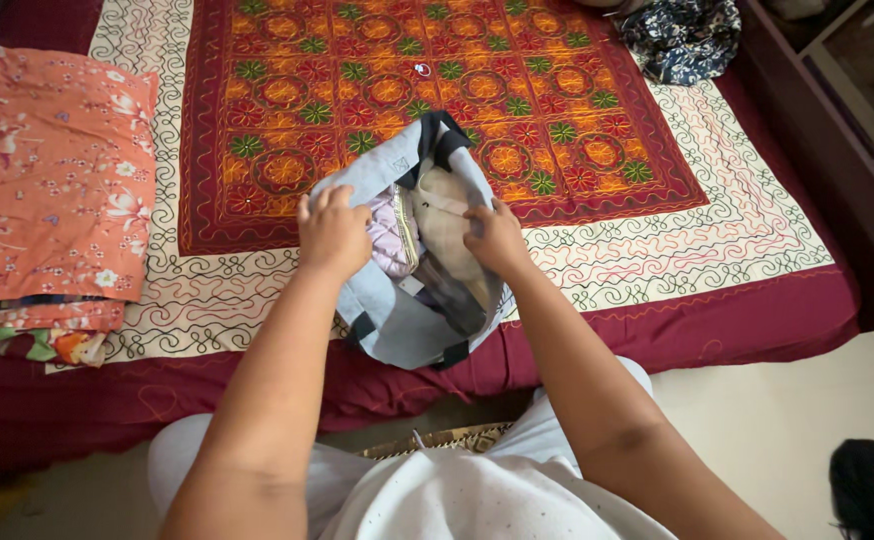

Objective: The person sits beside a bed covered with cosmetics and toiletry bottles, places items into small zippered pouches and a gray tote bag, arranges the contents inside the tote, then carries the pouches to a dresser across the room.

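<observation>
Both hands are seen at the mouth of a light blue cloth bag (397, 320), which lies at the near edge of the bed. A fold of the bag's left side is gripped by the left hand (334, 232), fingers curled shut over the fabric. On the other side, the rim is pinched by the right hand (497, 236), and the opening is held spread between the two, hands apart. Inside, a pale lilac garment (389, 238) and a beige piece of cloth (447, 222) can be made out, packed side by side; dark straps (444, 135) trail from the far end of the bag. The step in hand is judged to be the packing or checking of the bag, with the contents already mostly tucked in. A firm hold on both sides would be called for if the mouth is to be closed or more is to be pushed down. Further out, the embroidered red and orange bedspread (457, 90) is spread flat, a folded orange floral cloth (47, 180) is stacked well to the left, and a dark patterned bundle (682, 35) rests at the far right corner.
</observation>
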Action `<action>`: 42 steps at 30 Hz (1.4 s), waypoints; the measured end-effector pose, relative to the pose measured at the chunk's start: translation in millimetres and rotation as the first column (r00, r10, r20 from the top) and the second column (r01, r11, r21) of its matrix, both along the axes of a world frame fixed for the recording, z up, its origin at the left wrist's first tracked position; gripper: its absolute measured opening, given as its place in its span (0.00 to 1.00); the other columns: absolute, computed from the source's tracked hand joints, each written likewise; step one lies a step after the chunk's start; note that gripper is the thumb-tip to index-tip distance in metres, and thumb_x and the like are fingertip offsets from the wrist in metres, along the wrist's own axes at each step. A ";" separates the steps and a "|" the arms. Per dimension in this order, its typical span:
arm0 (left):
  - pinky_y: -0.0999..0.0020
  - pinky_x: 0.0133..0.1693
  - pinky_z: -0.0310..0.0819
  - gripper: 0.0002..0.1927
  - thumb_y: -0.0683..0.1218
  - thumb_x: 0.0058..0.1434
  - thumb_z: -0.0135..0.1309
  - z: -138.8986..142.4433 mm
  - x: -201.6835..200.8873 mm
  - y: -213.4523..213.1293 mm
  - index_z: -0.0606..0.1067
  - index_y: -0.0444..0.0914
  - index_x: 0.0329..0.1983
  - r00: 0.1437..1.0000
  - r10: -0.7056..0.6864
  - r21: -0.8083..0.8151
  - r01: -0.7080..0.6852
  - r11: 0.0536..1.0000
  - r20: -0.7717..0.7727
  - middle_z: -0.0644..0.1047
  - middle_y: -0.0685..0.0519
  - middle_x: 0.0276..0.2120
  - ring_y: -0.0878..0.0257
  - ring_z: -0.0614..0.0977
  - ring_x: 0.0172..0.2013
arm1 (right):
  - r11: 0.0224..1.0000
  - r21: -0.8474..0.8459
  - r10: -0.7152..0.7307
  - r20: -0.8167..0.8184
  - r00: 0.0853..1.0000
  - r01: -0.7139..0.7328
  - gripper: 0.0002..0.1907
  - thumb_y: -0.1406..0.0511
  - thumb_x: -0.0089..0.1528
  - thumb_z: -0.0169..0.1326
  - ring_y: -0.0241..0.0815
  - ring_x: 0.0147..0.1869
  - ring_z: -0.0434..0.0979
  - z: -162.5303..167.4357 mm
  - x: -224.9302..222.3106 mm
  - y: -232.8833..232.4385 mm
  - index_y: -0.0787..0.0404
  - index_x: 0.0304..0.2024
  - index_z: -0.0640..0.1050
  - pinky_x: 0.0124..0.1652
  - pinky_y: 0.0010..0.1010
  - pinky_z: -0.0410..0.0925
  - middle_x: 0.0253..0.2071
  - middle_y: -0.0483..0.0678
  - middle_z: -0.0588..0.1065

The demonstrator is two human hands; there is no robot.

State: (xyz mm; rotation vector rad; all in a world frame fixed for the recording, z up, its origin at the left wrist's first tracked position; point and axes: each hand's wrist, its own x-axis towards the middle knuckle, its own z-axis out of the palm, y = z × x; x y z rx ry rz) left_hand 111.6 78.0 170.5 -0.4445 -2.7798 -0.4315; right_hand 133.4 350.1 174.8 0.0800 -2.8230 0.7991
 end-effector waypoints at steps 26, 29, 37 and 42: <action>0.41 0.66 0.59 0.33 0.46 0.60 0.55 -42.5 74.7 -44.7 0.64 0.33 0.69 0.948 0.147 0.510 0.019 0.860 -0.283 0.62 0.35 0.67 0.36 0.64 0.66 | 0.901 -0.433 -0.038 -0.122 0.992 -0.019 0.20 0.66 0.64 0.57 0.47 0.66 0.73 -12.9 57.1 42.0 0.55 0.60 0.78 0.57 0.35 0.68 0.61 0.53 0.75; 0.45 0.64 0.63 0.28 0.47 0.66 0.55 -72.0 107.1 -74.1 0.66 0.35 0.67 0.952 0.290 0.504 -0.204 0.840 -0.098 0.70 0.38 0.63 0.40 0.70 0.64 | 0.861 -0.506 -0.104 -0.083 0.991 0.048 0.18 0.64 0.66 0.56 0.43 0.61 0.77 -23.3 80.8 79.8 0.59 0.59 0.77 0.57 0.33 0.69 0.55 0.51 0.79; 0.44 0.59 0.67 0.27 0.56 0.62 0.54 -129.3 200.5 -151.3 0.71 0.49 0.65 0.705 0.494 -0.254 -0.425 0.869 0.509 0.74 0.51 0.61 0.53 0.75 0.61 | 0.923 -0.292 -0.147 0.330 0.932 0.249 0.18 0.63 0.63 0.59 0.40 0.50 0.81 -98.7 129.5 114.4 0.61 0.55 0.79 0.50 0.32 0.72 0.49 0.51 0.81; 0.51 0.58 0.71 0.25 0.56 0.62 0.54 -134.0 206.3 -148.9 0.72 0.48 0.63 0.748 0.455 -0.211 -0.405 0.890 0.483 0.77 0.50 0.58 0.52 0.78 0.58 | 0.863 -0.346 -0.123 0.562 0.818 0.367 0.17 0.64 0.62 0.55 0.52 0.42 0.84 -129.1 166.2 99.3 0.60 0.54 0.77 0.45 0.41 0.76 0.48 0.53 0.83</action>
